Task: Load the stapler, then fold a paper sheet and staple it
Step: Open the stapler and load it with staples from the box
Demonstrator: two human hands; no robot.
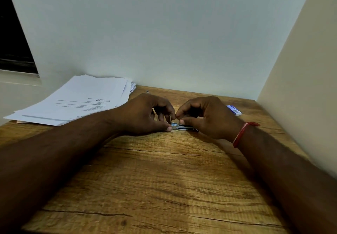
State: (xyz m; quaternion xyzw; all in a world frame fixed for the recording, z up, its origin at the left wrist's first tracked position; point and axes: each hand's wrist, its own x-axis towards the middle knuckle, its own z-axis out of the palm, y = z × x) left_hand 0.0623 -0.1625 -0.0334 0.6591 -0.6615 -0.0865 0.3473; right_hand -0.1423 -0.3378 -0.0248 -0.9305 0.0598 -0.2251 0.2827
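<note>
Head view is showing a stapler lying low on the wooden counter at centre, mostly hiding under two hands; only its metal rail and dark right tip are showing. Left hand is closing its grip on the stapler's left end, thumb pressing at the front; right hand is curling its grip over the right part, thumb resting on top. One thin metal piece is standing upright between the fingertips; which hand is pinching it is hard to tell. One loose paper stack is lying at 10 o'clock, its print facing away and too small to read; one small white-and-blue box is sitting at 2 o'clock, label unreadable; one red thread band is circling the right wrist.
</note>
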